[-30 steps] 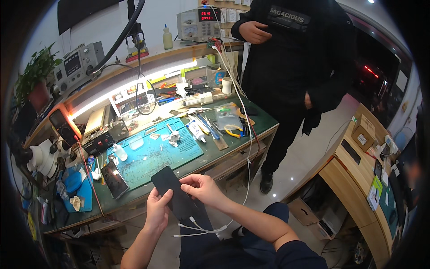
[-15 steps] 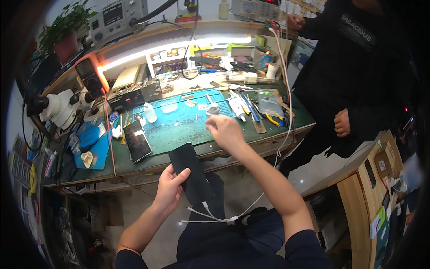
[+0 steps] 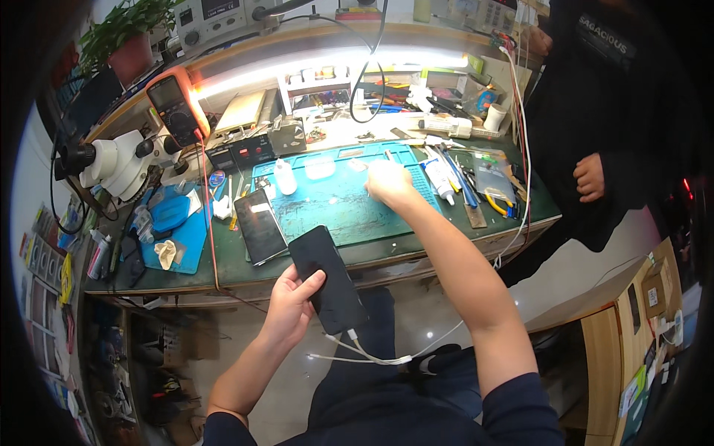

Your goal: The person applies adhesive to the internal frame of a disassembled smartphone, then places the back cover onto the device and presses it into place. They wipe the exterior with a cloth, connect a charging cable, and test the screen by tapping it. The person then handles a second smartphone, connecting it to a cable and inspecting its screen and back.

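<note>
Workbench (image 3: 520, 215), cluttered | teal work mat (image 3: 335, 201), mid-bench | black phone (image 3: 327, 279) off the front edge, white cable (image 3: 372, 357) plugged in, unopened; work looks barely begun | left hand (image 3: 290, 301) wrapped round phone | right hand (image 3: 387, 182) over mat, closed, possibly pinching something small; cannot tell | white bottle (image 3: 285, 177) on mat | white tube (image 3: 440, 178), mat's right edge.

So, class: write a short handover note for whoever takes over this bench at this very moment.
Left hand: holds the black phone at the bench edge, white cable plugged in at its bottom end.
Right hand: reached out over the green mat; what it grips is unclear.
A second phone lies on the mat's left edge.
Done: phone is cabled.
Left: phone not opened, not yet on the mat.
</note>
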A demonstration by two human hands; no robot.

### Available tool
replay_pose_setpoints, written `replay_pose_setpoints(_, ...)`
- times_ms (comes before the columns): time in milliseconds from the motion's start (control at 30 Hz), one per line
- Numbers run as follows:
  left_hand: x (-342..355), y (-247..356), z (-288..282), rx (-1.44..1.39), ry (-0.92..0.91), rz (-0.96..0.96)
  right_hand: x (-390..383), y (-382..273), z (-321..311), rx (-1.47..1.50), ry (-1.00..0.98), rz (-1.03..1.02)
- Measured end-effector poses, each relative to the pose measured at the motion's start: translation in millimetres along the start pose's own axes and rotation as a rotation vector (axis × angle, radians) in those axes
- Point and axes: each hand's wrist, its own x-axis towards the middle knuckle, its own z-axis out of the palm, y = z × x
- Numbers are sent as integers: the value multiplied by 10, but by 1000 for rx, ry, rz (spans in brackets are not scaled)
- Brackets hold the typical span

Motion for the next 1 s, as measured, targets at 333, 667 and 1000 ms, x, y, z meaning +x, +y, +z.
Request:
replay_pose_setpoints(333, 29, 4, 28, -124, -121, -105, -1122, -64, -26, 949, 334, -321)
replay_pose_setpoints(667, -15, -116, 182, -141, -284, -124, -1798, -128, 20, 1492, 289, -180)
replay_pose_setpoints(1000, -74, -168, 308, -115, -248, -142, -1909, -47, 49, 1572, 265, -182)
